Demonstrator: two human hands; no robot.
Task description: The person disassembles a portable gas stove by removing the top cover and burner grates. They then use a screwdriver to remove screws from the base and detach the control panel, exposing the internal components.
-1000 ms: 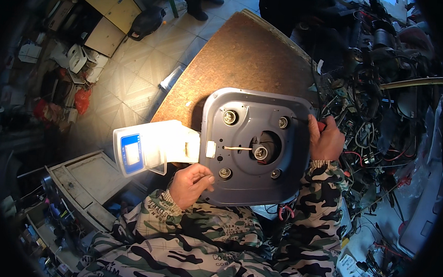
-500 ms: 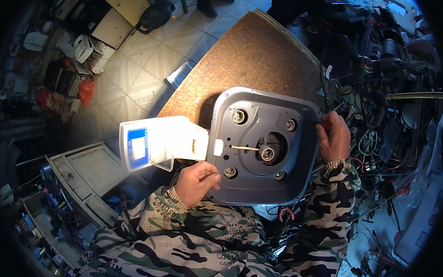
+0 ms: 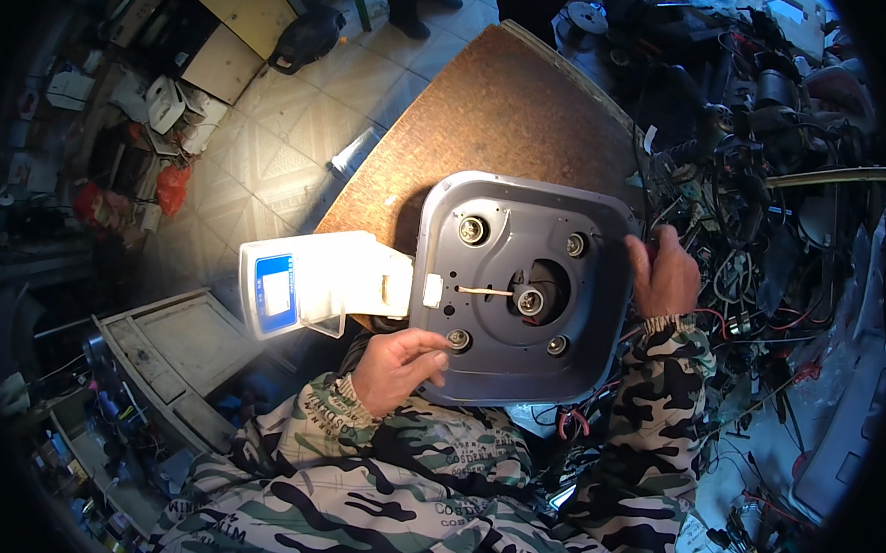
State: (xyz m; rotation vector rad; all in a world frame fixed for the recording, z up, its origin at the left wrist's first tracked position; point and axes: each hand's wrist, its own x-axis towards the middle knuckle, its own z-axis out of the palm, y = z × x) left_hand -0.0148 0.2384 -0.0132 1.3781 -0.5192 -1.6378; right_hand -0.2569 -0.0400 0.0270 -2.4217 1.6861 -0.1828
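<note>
A square grey metal housing (image 3: 493, 364) with rounded corners and a raised rim rests tilted across the bench's near end and my lap. Screw lamp sockets sit near its corners, such as the upper-left socket (image 3: 472, 230). A central socket (image 3: 530, 300) hangs in a round opening. From a white connector block (image 3: 432, 290), a pale wire (image 3: 487, 292) runs toward it. My left hand (image 3: 396, 371) is at the lower-left corner, fingers stretched out and nothing held. My right hand (image 3: 667, 273) is at the right rim, thumb against it; its curled fingers are partly in shadow.
A bright white lamp (image 3: 307, 281) stands just left of the housing. Beyond it stretches a brown bench top (image 3: 502, 109). Tangled cables and parts (image 3: 755, 253) crowd the right side, with red-handled pliers (image 3: 574, 424) near my right sleeve. An old cabinet (image 3: 189, 348) stands left.
The housing has shifted slightly left. My left hand's fingers have spread a little, and my right thumb has moved left with the rim, opening a gap beside the fingers.
</note>
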